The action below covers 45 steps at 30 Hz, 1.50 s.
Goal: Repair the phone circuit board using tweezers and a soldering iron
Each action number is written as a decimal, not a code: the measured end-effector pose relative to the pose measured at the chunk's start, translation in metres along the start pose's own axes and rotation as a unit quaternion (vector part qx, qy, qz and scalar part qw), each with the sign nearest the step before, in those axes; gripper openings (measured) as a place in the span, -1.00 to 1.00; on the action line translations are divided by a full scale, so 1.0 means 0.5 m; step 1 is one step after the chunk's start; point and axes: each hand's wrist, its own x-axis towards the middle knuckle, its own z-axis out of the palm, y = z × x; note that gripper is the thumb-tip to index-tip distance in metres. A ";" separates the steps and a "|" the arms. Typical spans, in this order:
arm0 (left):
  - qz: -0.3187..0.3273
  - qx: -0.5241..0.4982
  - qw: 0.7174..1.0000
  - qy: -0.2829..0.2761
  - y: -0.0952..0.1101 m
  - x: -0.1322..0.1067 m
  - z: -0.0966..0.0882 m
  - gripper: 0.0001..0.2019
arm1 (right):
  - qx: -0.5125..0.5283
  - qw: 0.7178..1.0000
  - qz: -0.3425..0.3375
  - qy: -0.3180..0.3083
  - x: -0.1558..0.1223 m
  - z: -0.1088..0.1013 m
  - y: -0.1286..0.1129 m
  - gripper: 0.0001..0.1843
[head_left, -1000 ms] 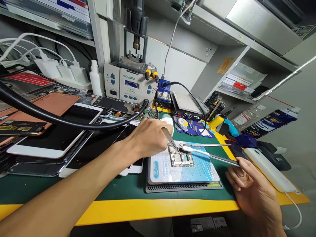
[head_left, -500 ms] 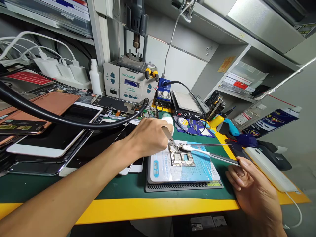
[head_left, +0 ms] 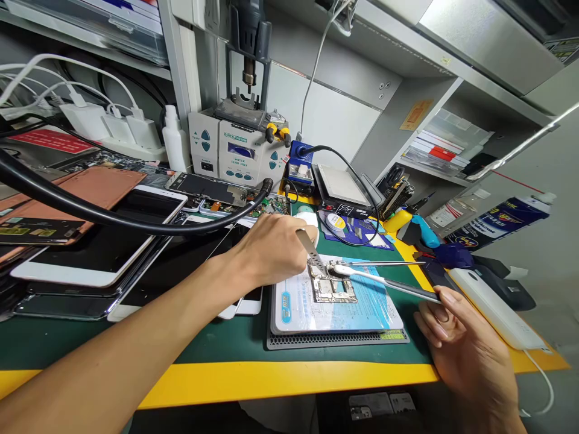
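Observation:
My left hand (head_left: 280,250) is closed around metal tweezers (head_left: 309,248), whose tips point down at a phone circuit board (head_left: 335,293). A toothbrush-like brush (head_left: 389,282) with a white head and dark grey handle is gripped by my right hand (head_left: 468,343), between thumb and fingers. Its head rests at the board's upper edge; the bristles are mostly hidden. The board lies on a blue-and-white plastic-wrapped pad (head_left: 289,325), which sits over a grey perforated tray (head_left: 335,342). Just behind the brush lies a thin metal tool (head_left: 384,263).
Stacked phones (head_left: 94,259) fill the left side, with a thick black hose (head_left: 136,226) arching over them. At the back stands a hot air station (head_left: 244,154). A heating plate (head_left: 341,187), a spray can (head_left: 497,223) and a white power strip (head_left: 493,307) are to the right.
Both hands keep nearly the same positions, with the tweezers and brush still at the board. The whole view has shifted very slightly.

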 end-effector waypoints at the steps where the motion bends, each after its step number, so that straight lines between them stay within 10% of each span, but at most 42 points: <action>1: 0.000 0.000 1.000 0.000 0.000 0.000 0.000 -0.87 | 0.001 1.000 0.000 0.002 0.000 -0.001 0.000 -0.65; 45: 0.013 0.004 1.000 0.005 0.003 -0.001 -0.005 -0.84 | -0.019 1.000 -0.012 -0.007 -0.004 -0.001 -0.001 -0.70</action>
